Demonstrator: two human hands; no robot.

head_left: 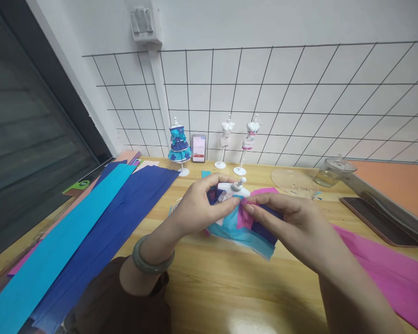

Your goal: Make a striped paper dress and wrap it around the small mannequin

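A small white mannequin [244,191] is between my hands, dressed in crepe paper of light blue, pink and dark blue. My left hand [204,202] wraps around its upper body, with the thumb pressed on the light blue paper [231,217] at the chest. From the right, my right hand [285,218] pinches a piece of pink crepe paper [245,214] against the front, finger and thumb together. A light blue skirt-like layer [254,242] flares out below. The mannequin's lower part and stand are hidden.
Long light blue [90,218] and dark blue crepe strips [132,208] lie at left, a pink strip [386,273] at right. Along the wall stand a dressed mannequin [179,146], two barer ones [226,137] and a lit phone [199,148]. A dark phone [376,220] and glass pot [330,172] are at right.
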